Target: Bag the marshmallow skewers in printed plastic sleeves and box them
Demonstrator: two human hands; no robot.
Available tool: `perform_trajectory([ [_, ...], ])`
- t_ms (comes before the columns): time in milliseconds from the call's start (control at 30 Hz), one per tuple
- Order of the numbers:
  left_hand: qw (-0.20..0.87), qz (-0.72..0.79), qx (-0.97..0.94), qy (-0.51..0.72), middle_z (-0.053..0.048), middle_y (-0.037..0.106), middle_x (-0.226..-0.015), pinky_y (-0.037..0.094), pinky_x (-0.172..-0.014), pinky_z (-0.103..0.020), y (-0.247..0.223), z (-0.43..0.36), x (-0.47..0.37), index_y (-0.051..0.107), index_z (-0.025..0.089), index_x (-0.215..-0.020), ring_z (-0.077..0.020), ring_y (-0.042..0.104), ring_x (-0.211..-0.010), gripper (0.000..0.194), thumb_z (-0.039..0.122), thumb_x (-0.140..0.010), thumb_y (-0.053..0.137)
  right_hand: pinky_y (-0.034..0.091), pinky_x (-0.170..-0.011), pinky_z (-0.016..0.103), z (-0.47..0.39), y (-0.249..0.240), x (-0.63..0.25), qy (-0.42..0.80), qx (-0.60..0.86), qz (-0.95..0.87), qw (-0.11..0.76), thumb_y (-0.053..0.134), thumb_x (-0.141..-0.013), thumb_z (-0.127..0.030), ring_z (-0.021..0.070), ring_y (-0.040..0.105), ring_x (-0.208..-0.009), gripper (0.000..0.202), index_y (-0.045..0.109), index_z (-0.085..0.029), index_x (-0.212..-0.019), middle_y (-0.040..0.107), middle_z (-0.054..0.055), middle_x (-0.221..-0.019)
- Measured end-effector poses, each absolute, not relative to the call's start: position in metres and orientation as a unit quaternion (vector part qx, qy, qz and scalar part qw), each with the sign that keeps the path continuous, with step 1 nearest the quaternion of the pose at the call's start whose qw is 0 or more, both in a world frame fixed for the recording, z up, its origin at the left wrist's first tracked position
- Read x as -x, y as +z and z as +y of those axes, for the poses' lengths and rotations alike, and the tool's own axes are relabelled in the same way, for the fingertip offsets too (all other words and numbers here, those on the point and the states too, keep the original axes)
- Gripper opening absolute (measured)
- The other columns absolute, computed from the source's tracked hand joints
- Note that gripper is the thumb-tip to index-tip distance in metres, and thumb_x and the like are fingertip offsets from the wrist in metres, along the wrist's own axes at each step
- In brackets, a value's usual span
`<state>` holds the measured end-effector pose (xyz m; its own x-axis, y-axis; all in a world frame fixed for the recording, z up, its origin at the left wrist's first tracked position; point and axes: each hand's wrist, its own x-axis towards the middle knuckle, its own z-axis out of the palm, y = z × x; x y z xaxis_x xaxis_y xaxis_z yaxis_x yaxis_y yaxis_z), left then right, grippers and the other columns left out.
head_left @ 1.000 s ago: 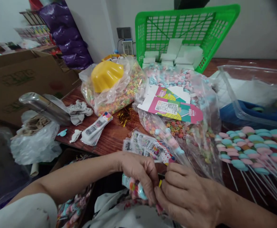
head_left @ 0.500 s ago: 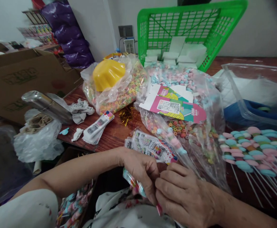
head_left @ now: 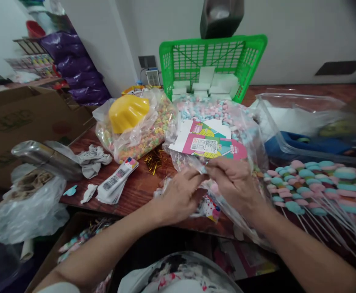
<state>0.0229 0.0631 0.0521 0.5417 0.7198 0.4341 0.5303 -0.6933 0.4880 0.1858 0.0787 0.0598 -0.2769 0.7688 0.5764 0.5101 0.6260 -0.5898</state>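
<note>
My left hand (head_left: 178, 197) and my right hand (head_left: 237, 185) meet fingertip to fingertip over the table. Both are closed in a pinch; what sits between the fingers is blurred and mostly hidden. Beneath them lies a clear plastic bag with pastel candies (head_left: 198, 106), its loose end trailing toward the table edge. Printed label sleeves (head_left: 211, 208) peek out below my hands. On that bag rests a flat pink and white printed card (head_left: 207, 140). Skewered marshmallows on white sticks (head_left: 315, 183) lie to the right of my right hand.
A green basket (head_left: 211, 44) with white blocks stands at the back. Left of it, a yellow scalloped bowl (head_left: 129, 112) tops a bag of ring candies. A steel flask (head_left: 48, 158) and a stack of labels (head_left: 115, 185) lie at left. A clear tub (head_left: 306, 154) stands right.
Both hands have risen from my lap to above the table, near the candy bags. The wrapped candy stick seen in them before no longer shows. The view has also shifted.
</note>
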Motion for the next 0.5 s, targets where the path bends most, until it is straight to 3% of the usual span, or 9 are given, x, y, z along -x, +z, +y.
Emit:
perform_trajectory([
  [100,0.403,0.312,-0.746,0.428,-0.008,0.068,-0.093,0.051,-0.074,-0.034,0.050,0.078,-0.017,0.065,0.016,-0.106,-0.0181,0.061,-0.082,0.028,0.027,-0.093,0.043,0.031,-0.050,0.021,0.049,0.053,-0.171,0.469,0.366,-0.694,0.406,0.050,-0.080,-0.019,0.0083,0.040,-0.050,0.018,0.056,-0.018,-0.063,0.046,-0.005,-0.053],
  [200,0.479,0.225,-0.685,0.501,-0.007,0.070,-0.097,0.049,-0.087,-0.040,0.064,0.074,-0.004,0.071,0.022,-0.099,-0.0218,0.062,-0.097,0.019,0.027,-0.088,0.056,0.031,-0.048,0.021,0.038,0.045,-0.168,0.613,0.377,-0.600,0.350,0.055,-0.073,-0.023,0.0079,0.038,-0.048,0.014,0.055,-0.017,-0.060,0.045,-0.005,-0.051],
  [267,0.462,0.221,-0.657,0.553,-0.006,0.067,-0.114,0.040,-0.102,-0.042,0.067,0.063,0.005,0.070,0.027,-0.105,-0.0232,0.054,-0.116,0.025,0.022,-0.081,0.066,0.032,-0.048,0.021,0.041,0.044,-0.168,0.607,0.402,-0.578,0.369,0.057,-0.070,-0.023,0.0084,0.040,-0.048,0.012,0.056,-0.017,-0.059,0.048,-0.004,-0.051],
  [367,0.541,0.286,-0.583,0.535,-0.006,0.052,-0.137,0.038,-0.105,-0.037,0.057,0.039,0.017,0.053,0.031,-0.130,-0.0227,0.047,-0.125,0.063,0.024,-0.072,0.076,0.036,-0.053,0.022,0.045,0.040,-0.157,0.519,0.385,-0.626,0.438,0.055,-0.072,-0.021,0.0094,0.044,-0.053,0.011,0.059,-0.017,-0.061,0.052,-0.003,-0.054],
  [433,0.631,0.332,-0.532,0.457,-0.010,0.054,-0.133,0.048,-0.093,-0.034,0.047,0.018,0.031,0.042,0.031,-0.139,-0.0206,0.061,-0.105,0.073,0.030,-0.073,0.074,0.038,-0.058,0.022,0.040,0.031,-0.137,0.463,0.337,-0.669,0.473,0.052,-0.076,-0.017,0.0098,0.047,-0.057,0.015,0.059,-0.018,-0.063,0.054,-0.003,-0.057],
  [500,0.652,0.402,-0.476,0.432,-0.009,0.063,-0.116,0.053,-0.071,-0.029,0.040,-0.004,0.052,0.038,0.031,-0.141,-0.0124,0.064,-0.069,0.067,0.033,-0.080,0.067,0.039,-0.058,0.021,0.030,0.016,-0.111,0.463,0.285,-0.701,0.462,0.046,-0.081,-0.016,0.0094,0.049,-0.055,0.021,0.058,-0.019,-0.065,0.056,-0.003,-0.058],
])
